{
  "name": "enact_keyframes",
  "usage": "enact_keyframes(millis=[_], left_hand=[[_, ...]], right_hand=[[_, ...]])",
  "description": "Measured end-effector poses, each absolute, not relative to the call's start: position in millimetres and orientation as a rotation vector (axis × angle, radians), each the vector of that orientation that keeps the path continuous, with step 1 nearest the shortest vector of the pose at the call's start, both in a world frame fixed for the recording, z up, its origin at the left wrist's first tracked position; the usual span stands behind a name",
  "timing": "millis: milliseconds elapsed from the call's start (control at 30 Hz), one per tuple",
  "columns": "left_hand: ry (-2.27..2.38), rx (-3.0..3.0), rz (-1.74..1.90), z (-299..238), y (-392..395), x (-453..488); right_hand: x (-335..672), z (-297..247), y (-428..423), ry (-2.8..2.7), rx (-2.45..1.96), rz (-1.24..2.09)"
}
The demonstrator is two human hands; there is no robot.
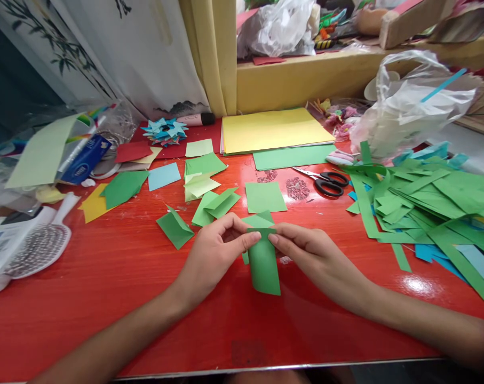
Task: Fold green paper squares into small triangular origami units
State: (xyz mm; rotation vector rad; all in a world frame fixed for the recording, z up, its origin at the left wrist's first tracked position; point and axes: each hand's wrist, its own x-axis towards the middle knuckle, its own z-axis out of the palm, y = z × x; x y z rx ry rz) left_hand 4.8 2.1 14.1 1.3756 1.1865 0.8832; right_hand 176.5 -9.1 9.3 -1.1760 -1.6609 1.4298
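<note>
A folded strip of dark green paper is held just above the red table near its front edge. My left hand pinches the paper's upper left corner with thumb and fingers curled. My right hand pinches the upper right corner in the same way. A lighter green folded piece lies just behind the fingers.
Folded green pieces and coloured squares lie behind the hands, with black-handled scissors, a yellow sheet stack and a blue paper star. A heap of green and blue strips fills the right. A hairbrush lies at the left.
</note>
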Motion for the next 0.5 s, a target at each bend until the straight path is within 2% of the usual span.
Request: enact_keyframes(millis=[300,500], left_hand=[[1.142,1.460,0.703,21.5,3.4,1.9],[1.101,1.476,0.584,22.7,5.8,2.6]], right_hand=[[179.0,11.9,-6.3,-1.999,-1.173,1.172],[179.0,9.8,-5.1,-1.989,-1.203,1.078]])
